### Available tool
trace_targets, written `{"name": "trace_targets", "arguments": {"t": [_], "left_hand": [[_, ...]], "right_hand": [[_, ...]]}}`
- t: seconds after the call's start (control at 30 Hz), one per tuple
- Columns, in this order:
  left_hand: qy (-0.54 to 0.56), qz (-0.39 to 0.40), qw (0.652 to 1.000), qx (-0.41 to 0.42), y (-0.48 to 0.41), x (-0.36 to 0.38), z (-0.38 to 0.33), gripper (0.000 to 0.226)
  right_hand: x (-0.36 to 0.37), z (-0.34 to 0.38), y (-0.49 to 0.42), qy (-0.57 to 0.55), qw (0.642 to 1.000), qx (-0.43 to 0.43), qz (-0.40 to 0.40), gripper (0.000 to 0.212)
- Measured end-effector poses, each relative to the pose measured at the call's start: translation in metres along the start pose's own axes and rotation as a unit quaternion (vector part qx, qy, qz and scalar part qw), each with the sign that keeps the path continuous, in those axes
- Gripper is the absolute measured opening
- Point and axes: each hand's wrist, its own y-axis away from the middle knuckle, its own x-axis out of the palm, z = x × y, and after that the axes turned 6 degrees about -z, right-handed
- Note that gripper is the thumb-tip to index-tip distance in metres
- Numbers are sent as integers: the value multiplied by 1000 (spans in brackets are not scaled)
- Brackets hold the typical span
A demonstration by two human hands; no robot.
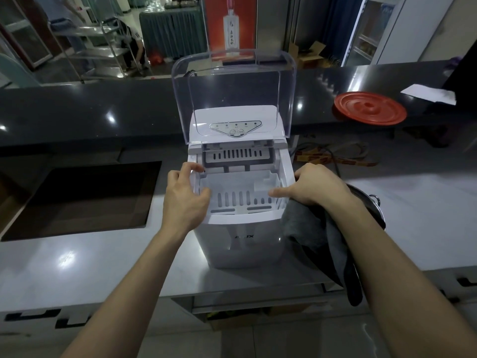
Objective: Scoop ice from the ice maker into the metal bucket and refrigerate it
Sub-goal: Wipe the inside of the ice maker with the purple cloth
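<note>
One ice maker [240, 239], lid [232, 81] raised: left hand [184, 200] and right hand [317, 187] grip opposite rims of its one basket [240, 182], thumbs inside (one grey cloth [309, 228] hangs beneath the right wrist). One metal bucket [371, 202] sits just right.

Head camera looks steeply down, close over the counter [77, 267].

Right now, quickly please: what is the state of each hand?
Left hand: grips the ice basket's left edge.
Right hand: grips its right edge, grey cloth under the palm.
</note>
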Motion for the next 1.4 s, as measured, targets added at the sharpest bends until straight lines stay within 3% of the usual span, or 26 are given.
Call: {"name": "trace_targets", "arguments": {"t": [0.17,0.4,0.57,0.67,0.77,0.83,0.9,1.0,1.1,1.17,1.23,1.3,1.4], "left_hand": [[16,8,1000,-20,-4,2,2,46],[5,19,1000,-19,-2,-1,0,53],[5,22,1000,-14,2,-4,-6,42],[21,-7,1000,3,5,-9,-9,37],[31,-88,994,53,3,-21,-21,29],[57,-133,984,100,0,-33,-39,22],[110,-110,978,141,-5,-47,-61,20],[231,76,958,152,-1,-57,-101,38],[338,323,877,110,10,-54,-134,59],[348,388,846,110,17,-47,-150,61],[323,339,875,121,19,-37,-162,58],[312,265,903,127,15,-25,-171,38],[336,221,907,126,9,-15,-184,12]], "right_hand": [[1,2,0,-7,1000,18,-3,39],[5,-1,-1,-41,999,35,-5,45],[-6,-5,8,-65,997,35,30,83],[-38,-6,28,-88,995,31,39,91],[-79,-8,45,-162,987,17,-18,88],[-105,-2,55,-227,972,13,-58,75],[-122,6,55,-299,949,29,-95,72],[-134,15,54,-410,889,49,-198,75],[-130,22,52,-474,820,27,-319,57],[-125,24,51,-494,782,19,-379,53],[-124,25,51,-515,749,15,-417,48],[-125,22,53,-535,728,3,-430,48],[-126,10,62,-550,752,-10,-364,54]]}}
